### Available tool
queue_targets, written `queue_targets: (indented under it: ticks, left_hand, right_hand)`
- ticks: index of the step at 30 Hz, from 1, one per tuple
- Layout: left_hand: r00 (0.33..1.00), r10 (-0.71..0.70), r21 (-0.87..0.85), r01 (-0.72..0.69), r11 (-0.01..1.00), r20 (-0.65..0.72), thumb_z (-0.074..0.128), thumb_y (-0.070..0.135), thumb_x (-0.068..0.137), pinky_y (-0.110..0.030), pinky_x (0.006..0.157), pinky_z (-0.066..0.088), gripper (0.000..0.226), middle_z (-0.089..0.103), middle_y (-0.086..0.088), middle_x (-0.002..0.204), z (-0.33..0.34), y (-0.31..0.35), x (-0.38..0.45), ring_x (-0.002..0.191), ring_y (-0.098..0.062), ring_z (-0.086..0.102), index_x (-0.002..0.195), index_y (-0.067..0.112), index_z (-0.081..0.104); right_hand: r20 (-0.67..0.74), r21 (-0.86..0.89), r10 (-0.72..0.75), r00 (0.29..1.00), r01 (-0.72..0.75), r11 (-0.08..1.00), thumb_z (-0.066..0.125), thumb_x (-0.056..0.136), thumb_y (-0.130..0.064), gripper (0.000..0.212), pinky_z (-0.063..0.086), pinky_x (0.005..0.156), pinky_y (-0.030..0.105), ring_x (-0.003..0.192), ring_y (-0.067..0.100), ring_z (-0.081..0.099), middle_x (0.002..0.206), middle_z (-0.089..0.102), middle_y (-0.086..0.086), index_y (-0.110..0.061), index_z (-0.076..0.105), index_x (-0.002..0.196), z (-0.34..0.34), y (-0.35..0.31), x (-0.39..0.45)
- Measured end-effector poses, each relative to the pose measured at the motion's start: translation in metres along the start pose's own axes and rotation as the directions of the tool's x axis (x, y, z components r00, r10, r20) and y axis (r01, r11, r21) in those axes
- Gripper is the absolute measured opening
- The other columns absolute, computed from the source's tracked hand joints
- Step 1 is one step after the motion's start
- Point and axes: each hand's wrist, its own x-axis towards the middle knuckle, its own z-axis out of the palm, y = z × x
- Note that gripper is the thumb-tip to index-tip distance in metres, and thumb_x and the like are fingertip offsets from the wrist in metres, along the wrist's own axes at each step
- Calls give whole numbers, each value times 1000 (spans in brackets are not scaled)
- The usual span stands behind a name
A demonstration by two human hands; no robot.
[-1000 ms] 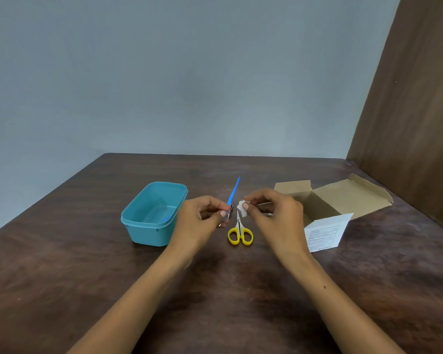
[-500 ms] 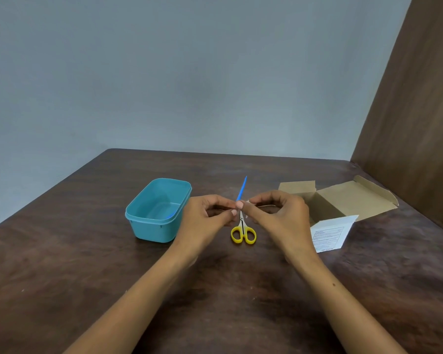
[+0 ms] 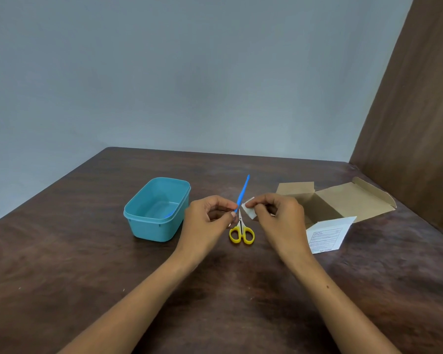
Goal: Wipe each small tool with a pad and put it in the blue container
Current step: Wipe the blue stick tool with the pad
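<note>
My left hand [image 3: 210,221] pinches the lower end of a thin blue tool [image 3: 243,191], which points up and away from me. Just right of the tool, my right hand [image 3: 279,218] holds a small white pad [image 3: 250,210] between its fingertips; whether pad and tool touch is unclear. Small yellow-handled scissors [image 3: 241,233] lie on the table below and between my hands, blades partly hidden. The blue container [image 3: 138,213] stands open to the left of my left hand, with a small blue item [image 3: 169,214] inside it.
An opened brown cardboard box [image 3: 343,198] lies flat to the right, with a white printed packet [image 3: 325,235] leaning at its front. The dark wooden table [image 3: 87,277] runs to a grey wall behind and a brown panel [image 3: 420,123] on the right.
The hands met at the blue tool half a second ago. Now the right hand with the pad has drawn slightly to the right, and the pad shows again.
</note>
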Motion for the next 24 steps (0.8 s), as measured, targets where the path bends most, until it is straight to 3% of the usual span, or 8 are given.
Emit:
queue_targets:
  ticks: [4,10,12,15,16,20,24]
  left_hand:
    - [999,-43,-194,44,980,11,63,-5,84,-19,64,55,14,74,-13,84,0,2,-2,74,-15,72,94,1,69]
    - [995,-96,-311,104,945,39,67,-5,79,-23,66,58,17,73,-18,84,-2,0,-2,75,-23,73,95,-3,64]
    - [995,-91,-330,97,939,34,67,-7,78,-24,65,58,14,72,-20,83,-2,1,-2,73,-24,73,90,-1,61]
    - [997,-74,-357,71,931,6,67,-9,78,-21,60,56,16,71,-20,79,-2,2,-1,68,-21,72,84,1,57]
    - [998,-67,-364,61,929,-3,67,-9,77,-21,59,55,17,71,-19,78,-2,2,-1,68,-20,72,85,0,55]
    - [998,-54,-363,37,931,-39,67,-9,77,-21,58,55,20,73,-12,72,-4,2,1,66,-20,72,86,0,52]
    - [999,-42,-346,28,938,-33,68,-6,77,-22,58,56,21,72,-16,75,-5,3,1,65,-20,72,87,0,52]
  right_hand:
    - [-19,-66,-48,999,47,997,72,75,-7,10,49,62,12,68,2,64,72,70,-5,-17,71,75,0,3,-1]
    - [-86,64,-18,996,24,998,79,71,-4,32,49,60,7,68,-2,65,69,64,-14,-27,56,70,-1,-2,-4]
    - [-68,144,36,997,-26,989,77,73,-3,29,55,66,16,71,1,67,72,68,-9,-25,59,71,0,-2,-2]
    - [10,306,140,990,-136,942,67,78,3,22,59,75,42,75,15,71,78,72,2,-18,61,79,2,0,-1]
    - [40,359,172,984,-175,917,62,80,4,21,58,76,43,74,18,72,77,73,5,-17,61,82,3,-1,-2]
    - [147,523,213,966,-259,812,57,87,2,15,58,77,33,74,23,72,79,74,10,-13,56,91,2,-5,-3]
    - [184,537,175,967,-248,806,70,78,3,26,58,73,26,78,21,72,84,75,9,-7,56,98,-1,-4,-3]
